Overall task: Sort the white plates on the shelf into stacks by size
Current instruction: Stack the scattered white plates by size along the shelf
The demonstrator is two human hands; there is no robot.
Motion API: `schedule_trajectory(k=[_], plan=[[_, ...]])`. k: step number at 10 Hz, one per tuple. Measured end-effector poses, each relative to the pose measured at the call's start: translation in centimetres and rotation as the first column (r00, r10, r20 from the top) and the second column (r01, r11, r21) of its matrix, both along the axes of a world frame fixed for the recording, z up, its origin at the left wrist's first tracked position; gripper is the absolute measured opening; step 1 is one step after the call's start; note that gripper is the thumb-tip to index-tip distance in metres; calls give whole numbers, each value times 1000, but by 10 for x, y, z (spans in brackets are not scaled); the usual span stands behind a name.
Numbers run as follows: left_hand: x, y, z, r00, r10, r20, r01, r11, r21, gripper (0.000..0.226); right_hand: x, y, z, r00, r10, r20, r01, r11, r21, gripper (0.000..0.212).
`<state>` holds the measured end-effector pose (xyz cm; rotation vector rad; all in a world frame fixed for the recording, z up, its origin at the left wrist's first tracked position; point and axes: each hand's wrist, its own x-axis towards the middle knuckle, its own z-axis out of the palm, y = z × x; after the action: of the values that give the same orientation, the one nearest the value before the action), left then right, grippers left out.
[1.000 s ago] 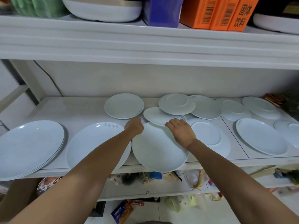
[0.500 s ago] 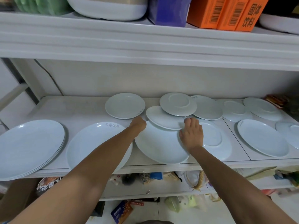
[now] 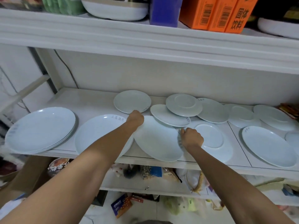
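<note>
A large white oval plate (image 3: 158,141) lies tilted at the middle of the shelf (image 3: 90,102). My left hand (image 3: 135,118) grips its far left rim and my right hand (image 3: 191,137) grips its right rim. To its left lies a big plate with printed characters (image 3: 97,135), and a stack of big plates (image 3: 40,128) sits at the far left. Behind are a small round plate (image 3: 132,101), an oval plate (image 3: 168,116) and an upside-down plate (image 3: 183,105). Under my right hand lies another large plate (image 3: 215,139).
More white plates (image 3: 267,145) lie spread over the right part of the shelf. The upper shelf carries orange boxes (image 3: 216,13), a blue box (image 3: 163,10) and a white pot (image 3: 114,8). Bags and packets crowd the lower shelf (image 3: 145,173) and floor.
The large plate moved back from the shelf's front edge and now tilts. My right hand shifted from its far edge to its right rim and curled round it.
</note>
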<state>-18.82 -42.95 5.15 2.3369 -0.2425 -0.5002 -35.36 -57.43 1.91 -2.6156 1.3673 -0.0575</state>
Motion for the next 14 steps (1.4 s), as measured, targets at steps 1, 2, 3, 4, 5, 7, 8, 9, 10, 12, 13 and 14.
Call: schedule_trajectory(k=[1,2,3,4,5,7,8,9,10,12,13,14], plan=[[-8,15,7,997,71,25,-72,997,30,33,-2,9,1,999,33,1,-33,996,79,50],[-17,35,14,986,156,66,-157,987,14,32,-3,17,-1,998,50,38,-56,984,167,53],[-24,55,18,968,238,83,-239,971,0,33,3,27,3,993,62,101,-86,964,254,51],[-31,75,26,944,317,88,-317,948,-15,31,13,36,3,984,54,172,-118,916,383,48],[-30,99,31,906,415,78,-411,909,-66,32,27,46,0,963,93,253,-206,858,471,44],[-23,147,36,836,545,-55,-542,807,-235,35,54,83,9,940,124,319,-295,765,572,45],[-33,162,29,903,385,194,-410,904,117,38,68,98,10,928,173,330,-339,759,556,45],[-21,165,27,879,471,78,-476,877,72,10,76,103,10,927,215,307,-352,781,517,46],[-19,166,28,820,570,-40,-572,817,-72,20,82,101,8,930,252,267,-357,789,500,49],[2,148,14,883,455,114,-469,857,213,37,94,97,12,922,237,305,-379,710,594,43],[6,131,7,886,423,191,-461,853,246,39,98,93,12,921,209,329,-371,729,576,40],[8,106,8,927,274,254,-337,907,252,39,94,78,10,941,128,314,-279,818,503,44]])
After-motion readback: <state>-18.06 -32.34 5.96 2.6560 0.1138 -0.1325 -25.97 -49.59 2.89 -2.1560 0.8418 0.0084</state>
